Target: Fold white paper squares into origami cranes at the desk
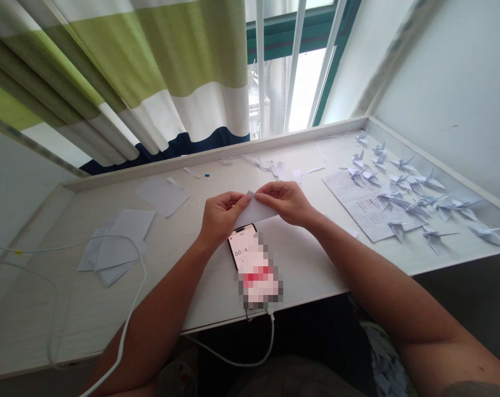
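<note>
Right at the bottom of your view, your patterned shorts (pixel 384 358) are cut off by the frame, and your bare left forearm (pixel 150 314) and right forearm (pixel 382 275) run up across the white desk (pixel 303 286). Your left hand (pixel 223 218) and right hand (pixel 285 201) meet at the middle, fingers pressed together and pinching the folded white paper (pixel 256 209) from either end, thumbs mostly out of sight behind it. That paper sits right over the top edge of your phone (pixel 241 248); whether they touch, I can't tell. The phone's timer shows "00:4", then a pixelated blur (pixel 258 273) swallows the rest of the screen. A white charging cable (pixel 233 361) drops off the desk edge, with another white cable (pixel 126 309) crossing your left side. Over to the left sit a loose pile of white paper sheets (pixel 117 248) and a lone sheet (pixel 163 196). Over to the right, folded paper cranes (pixel 415 198) crowd around a printed sheet (pixel 357 207), and paper scraps (pixel 275 168) lie along the back edge below the striped curtain (pixel 150 66).
</note>
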`<state>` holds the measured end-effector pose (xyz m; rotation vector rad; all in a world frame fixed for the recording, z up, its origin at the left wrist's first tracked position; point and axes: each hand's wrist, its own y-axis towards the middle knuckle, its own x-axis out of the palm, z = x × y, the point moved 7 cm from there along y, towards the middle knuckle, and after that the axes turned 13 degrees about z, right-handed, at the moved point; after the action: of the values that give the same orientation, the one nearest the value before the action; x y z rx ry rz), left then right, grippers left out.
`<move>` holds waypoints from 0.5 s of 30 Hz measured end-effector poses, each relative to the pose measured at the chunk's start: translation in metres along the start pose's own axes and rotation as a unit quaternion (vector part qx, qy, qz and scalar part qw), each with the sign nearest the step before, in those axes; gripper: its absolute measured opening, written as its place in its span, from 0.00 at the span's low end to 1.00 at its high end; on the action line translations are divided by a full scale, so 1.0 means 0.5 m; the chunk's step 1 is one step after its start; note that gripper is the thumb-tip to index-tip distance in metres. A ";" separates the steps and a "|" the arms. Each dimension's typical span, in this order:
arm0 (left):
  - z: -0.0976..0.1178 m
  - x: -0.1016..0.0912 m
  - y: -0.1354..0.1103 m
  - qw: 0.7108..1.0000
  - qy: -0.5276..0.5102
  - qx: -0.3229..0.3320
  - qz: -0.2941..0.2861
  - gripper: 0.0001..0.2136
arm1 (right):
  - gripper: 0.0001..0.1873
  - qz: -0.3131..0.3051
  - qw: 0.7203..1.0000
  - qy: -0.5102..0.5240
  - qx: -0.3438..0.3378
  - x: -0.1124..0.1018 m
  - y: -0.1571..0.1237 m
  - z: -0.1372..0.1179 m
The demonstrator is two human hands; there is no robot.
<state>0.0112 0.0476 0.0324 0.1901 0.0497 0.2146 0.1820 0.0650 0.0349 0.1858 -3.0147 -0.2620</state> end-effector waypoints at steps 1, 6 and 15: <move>0.001 -0.001 -0.001 1.000 0.005 -0.001 0.001 0.15 | 0.16 0.001 1.000 -0.008 -0.002 0.000 0.000 0.001; 0.010 -0.007 0.000 0.999 0.025 0.019 0.030 0.15 | 0.18 0.004 1.000 -0.005 0.002 -0.001 0.003 0.003; 0.008 -0.028 0.012 0.989 -0.084 0.027 0.123 0.15 | 0.20 0.065 0.997 0.032 -0.013 -0.023 0.014 -0.009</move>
<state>-0.0036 0.0494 0.0378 0.2670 -0.1358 0.4430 0.1932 0.0727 0.0395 -0.0053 -2.9414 -0.2778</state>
